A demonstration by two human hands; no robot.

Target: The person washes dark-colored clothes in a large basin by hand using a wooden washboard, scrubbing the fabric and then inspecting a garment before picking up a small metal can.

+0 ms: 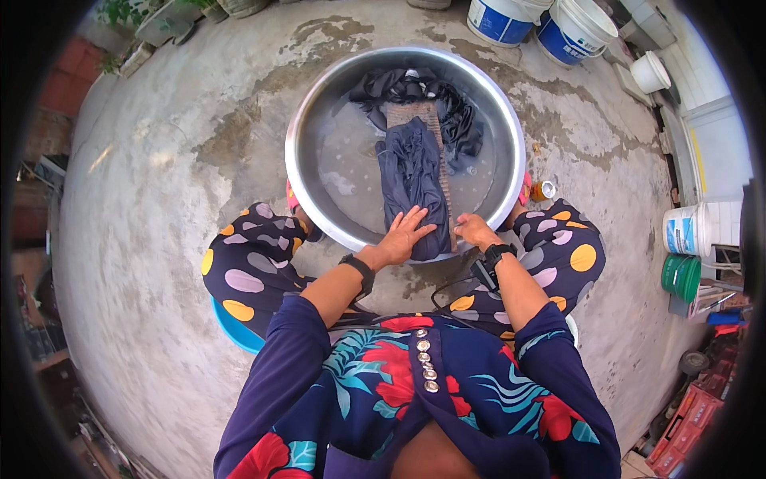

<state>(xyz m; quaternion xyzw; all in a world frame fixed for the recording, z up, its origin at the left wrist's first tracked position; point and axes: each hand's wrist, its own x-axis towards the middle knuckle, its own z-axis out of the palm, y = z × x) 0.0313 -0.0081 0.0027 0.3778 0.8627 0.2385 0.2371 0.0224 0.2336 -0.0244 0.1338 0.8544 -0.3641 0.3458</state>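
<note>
A large round metal basin of cloudy water stands on the ground between my knees. A ridged wooden washboard leans in it, its near end at the front rim. Dark wet cloth lies lengthwise over the washboard. My left hand rests on the lower part of this cloth with its fingers spread. Beside the washboard's right edge, near the rim, is my right hand, its fingers bent; whether it grips anything is unclear. More black wet cloth lies in the water around the washboard's far end.
White and blue plastic buckets stand beyond the basin at the upper right. A small orange can is just right of the basin. Another white bucket and a green bucket are at the far right. Planters line the upper left.
</note>
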